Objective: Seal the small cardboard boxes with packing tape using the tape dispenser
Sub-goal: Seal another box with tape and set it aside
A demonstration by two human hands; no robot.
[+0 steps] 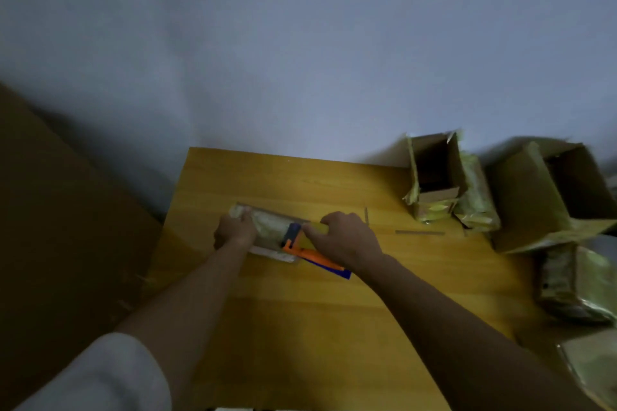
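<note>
A small flat cardboard box (268, 227), glossy with tape, lies near the middle of the yellow wooden table (300, 310). My left hand (233, 230) grips the box's left end, fingers curled over its far edge. My right hand (344, 238) grips the orange and blue tape dispenser (295, 242), which sits against the box's right end. The dispenser's orange handle and a blue part stick out below my right wrist. The tape roll itself is hidden under my hand.
At the table's right edge stand an open small box (434, 173) with its flaps up and a larger open box (554, 197). Taped packages (567, 284) lie below them. Two thin strips (419, 233) lie on the table. A brown board (66, 227) fills the left.
</note>
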